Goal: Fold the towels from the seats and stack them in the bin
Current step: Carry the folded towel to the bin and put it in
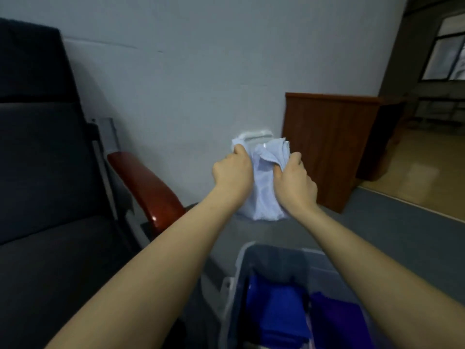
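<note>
Gripping with left hand, fingers curled round the upper left edge of a pale blue towel; gripping with right hand too, fingers curled into the bunched upper right part. Holding the towel up in front of the wall, both hands close together at its top, forearms reaching straight out. Hanging down below the hands as a soft crumpled bundle, thin cloth, creased and folded over itself near the top, smoother lower down; running long axis roughly vertical, lower end hanging free above the grey floor. Showing behind the towel's top, a white rounded shape, too blurred to tell what. Sitting below the right forearm, a translucent plastic bin with rounded rim, holding folded dark blue towels, plush-looking, lying flat, with a more purple one beside them on the right. Standing at left, a dark fabric-covered seat with glossy reddish-brown armrest, curved and angling down toward the camera. Standing to the right of the towel against the wall, a brown wood-grain panel, flat and upright. Showing beyond it, a pale shiny floor and a dark-framed window.
</note>
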`<state>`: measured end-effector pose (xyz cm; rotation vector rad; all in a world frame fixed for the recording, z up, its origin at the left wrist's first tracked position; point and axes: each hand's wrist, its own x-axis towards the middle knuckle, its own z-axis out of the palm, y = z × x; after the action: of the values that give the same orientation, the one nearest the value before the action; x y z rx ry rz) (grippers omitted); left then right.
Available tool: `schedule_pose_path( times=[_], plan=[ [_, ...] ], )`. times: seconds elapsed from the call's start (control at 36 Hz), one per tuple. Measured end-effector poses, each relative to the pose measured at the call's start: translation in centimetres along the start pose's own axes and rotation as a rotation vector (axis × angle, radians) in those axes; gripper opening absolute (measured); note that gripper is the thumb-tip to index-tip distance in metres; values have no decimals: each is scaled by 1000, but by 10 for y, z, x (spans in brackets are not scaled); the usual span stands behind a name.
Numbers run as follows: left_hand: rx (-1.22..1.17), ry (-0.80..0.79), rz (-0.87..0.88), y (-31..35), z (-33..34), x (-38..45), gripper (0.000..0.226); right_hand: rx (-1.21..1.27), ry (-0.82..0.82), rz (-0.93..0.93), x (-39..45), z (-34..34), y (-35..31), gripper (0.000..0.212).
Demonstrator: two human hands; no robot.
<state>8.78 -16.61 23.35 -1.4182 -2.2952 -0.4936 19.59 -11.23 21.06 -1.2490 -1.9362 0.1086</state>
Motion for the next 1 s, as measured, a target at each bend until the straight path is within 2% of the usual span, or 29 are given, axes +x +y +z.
schedule_pose_path(
  times=[0.14, 0.28, 0.42, 0.47, 0.56, 0.58, 0.67, 0.75, 0.92, 1.0],
  plan=[
    [-50, -160, 79, 85, 75, 0, 31, -79, -21, 172, 1, 11, 108, 38],
    [-98, -289, 144, 143, 157, -30, 35, -144, -106, 317, -24, 30, 205, 40],
    [-245, -405, 133, 177, 233, -67, 32, -176, -221, 493, -68, 59, 284, 42],
    [-281, -475, 110, 186, 258, -81, 35, -228, -259, 567, -84, 72, 305, 45],
    [-284, -570, 79, 200, 295, -104, 41, -401, -163, 499, -107, 88, 336, 47],
    [-276, -603, 68, 205, 307, -111, 44, -415, -203, 502, -114, 95, 347, 47],
    [-286, -705, 75, 213, 333, -129, 51, -273, -376, 610, -132, 113, 379, 42],
    [-398, -827, 19, 217, 358, -143, 46, -250, -388, 655, -146, 126, 401, 41],
    [-458, -918, -14, 222, 396, -167, 47, -263, -441, 651, -171, 149, 432, 42],
    [-422, -932, 104, 224, 412, -176, 59, -87, -486, 686, -179, 153, 446, 35]
  ],
)
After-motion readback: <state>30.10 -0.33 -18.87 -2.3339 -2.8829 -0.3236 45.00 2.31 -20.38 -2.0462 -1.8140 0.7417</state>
